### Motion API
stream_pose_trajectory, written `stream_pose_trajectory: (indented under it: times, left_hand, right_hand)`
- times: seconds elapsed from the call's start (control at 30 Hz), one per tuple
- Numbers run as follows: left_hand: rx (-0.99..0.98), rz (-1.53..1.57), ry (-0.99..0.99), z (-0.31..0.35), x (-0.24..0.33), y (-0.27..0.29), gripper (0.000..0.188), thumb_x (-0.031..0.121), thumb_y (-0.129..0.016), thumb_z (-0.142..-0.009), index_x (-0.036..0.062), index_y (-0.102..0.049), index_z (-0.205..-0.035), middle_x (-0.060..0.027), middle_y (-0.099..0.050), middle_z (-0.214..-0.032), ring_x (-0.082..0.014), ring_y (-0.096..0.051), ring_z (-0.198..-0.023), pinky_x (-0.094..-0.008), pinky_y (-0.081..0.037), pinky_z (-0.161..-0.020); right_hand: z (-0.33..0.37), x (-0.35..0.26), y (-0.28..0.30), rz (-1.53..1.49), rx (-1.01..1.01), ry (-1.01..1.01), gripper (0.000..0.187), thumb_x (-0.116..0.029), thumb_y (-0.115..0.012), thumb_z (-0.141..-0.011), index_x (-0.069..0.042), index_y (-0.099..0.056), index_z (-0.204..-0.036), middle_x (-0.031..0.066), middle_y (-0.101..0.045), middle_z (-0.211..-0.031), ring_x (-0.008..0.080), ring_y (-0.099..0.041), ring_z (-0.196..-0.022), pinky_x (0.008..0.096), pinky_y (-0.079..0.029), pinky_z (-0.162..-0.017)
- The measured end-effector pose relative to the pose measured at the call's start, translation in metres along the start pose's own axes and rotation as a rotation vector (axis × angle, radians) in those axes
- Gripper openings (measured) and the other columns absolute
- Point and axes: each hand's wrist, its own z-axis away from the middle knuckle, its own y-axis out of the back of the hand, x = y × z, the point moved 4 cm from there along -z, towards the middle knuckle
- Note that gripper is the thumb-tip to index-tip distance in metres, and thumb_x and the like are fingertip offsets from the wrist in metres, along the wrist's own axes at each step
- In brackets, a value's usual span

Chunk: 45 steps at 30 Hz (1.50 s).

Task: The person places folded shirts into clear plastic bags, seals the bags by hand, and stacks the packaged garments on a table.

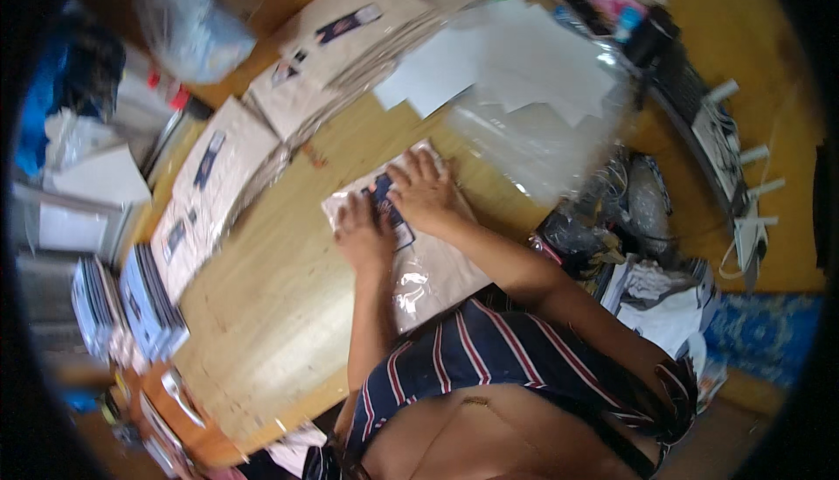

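A folded pale pink garment in a clear plastic bag (439, 277) lies flat at the table's near edge, close to my body. My left hand (365, 234) rests palm down on its upper left part, fingers stretched out. Beside it, my right hand (424, 193) lies on the upper part with its fingers spread. Between the two hands shows a dark navy label (404, 235), partly covered by my fingers. Neither hand grips anything.
Stacks of similar bagged pink garments (229, 144) line the table's far left side. White sheets (524, 61) and clear plastic bags (516, 152) lie at the far right. Blue folded stacks (149, 301) stand at the left; a cluttered heap (603, 218) is at the right.
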Motion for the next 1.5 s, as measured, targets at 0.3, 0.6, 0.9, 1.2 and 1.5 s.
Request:
stream_pose_trajectory:
  times: [0.3, 0.6, 0.9, 1.2, 1.5]
  left_hand:
    - [0.054, 0.733, 0.204, -0.031, -0.075, -0.016, 0.054, 0.016, -0.071, -0.062, 0.0036, -0.037, -0.102, -0.0134, -0.051, -0.092, -0.0198, -0.050, -0.080, -0.0301, -0.040, -0.067]
    - [0.695, 0.911, -0.185, 0.006, 0.031, 0.146, 0.041, 0.004, -0.050, -0.079, 0.0040, -0.026, -0.112, -0.0107, -0.056, -0.081, -0.0139, -0.053, -0.063, -0.0221, -0.041, -0.056]
    - [0.288, 0.751, -0.082, -0.018, 0.065, 0.061, 0.027, 0.005, -0.048, -0.080, 0.0020, -0.037, -0.105, -0.0086, -0.058, -0.073, -0.0121, -0.052, -0.053, -0.0227, -0.040, -0.046]
    - [0.048, 0.813, -0.261, -0.142, 0.194, 0.083, 0.013, 0.010, -0.051, -0.079, -0.0010, -0.058, -0.082, -0.0065, -0.055, -0.063, -0.0075, -0.051, -0.056, -0.0200, -0.039, -0.049]
    - [-0.221, 1.369, -0.100, -0.389, 0.400, 0.016, 0.027, 0.018, -0.051, -0.079, -0.0085, -0.054, -0.082, -0.0127, -0.057, -0.070, -0.0183, -0.054, -0.054, -0.0277, -0.044, -0.049]
  right_hand:
    - [-0.058, 0.026, 0.046, -0.267, -0.548, 0.361, 0.055, -0.032, -0.066, -0.062, -0.003, -0.047, -0.104, 0.0152, -0.053, -0.100, 0.0297, -0.051, -0.093, 0.0345, -0.041, -0.076]
    - [0.040, 0.111, 0.260, -0.736, 0.054, 0.259, 0.041, -0.008, -0.065, -0.061, 0.000, -0.053, -0.099, 0.0117, -0.056, -0.098, 0.0193, -0.052, -0.090, 0.0293, -0.040, -0.079]
    - [0.066, 0.375, 0.148, -0.778, 0.506, -0.640, 0.045, -0.012, -0.062, -0.070, -0.004, -0.042, -0.109, 0.0117, -0.051, -0.104, 0.0207, -0.052, -0.087, 0.0337, -0.043, -0.073]
    - [-0.031, 0.340, 0.263, -0.126, 0.568, -0.462, 0.029, -0.024, -0.057, -0.073, -0.006, -0.055, -0.097, 0.0151, -0.058, -0.068, 0.0286, -0.058, -0.068, 0.0374, -0.044, -0.060]
    - [-0.142, 0.401, 0.254, -0.839, 0.542, -0.197, 0.024, -0.015, -0.054, -0.077, -0.005, -0.054, -0.099, 0.0097, -0.057, -0.067, 0.0167, -0.056, -0.056, 0.0262, -0.044, -0.051]
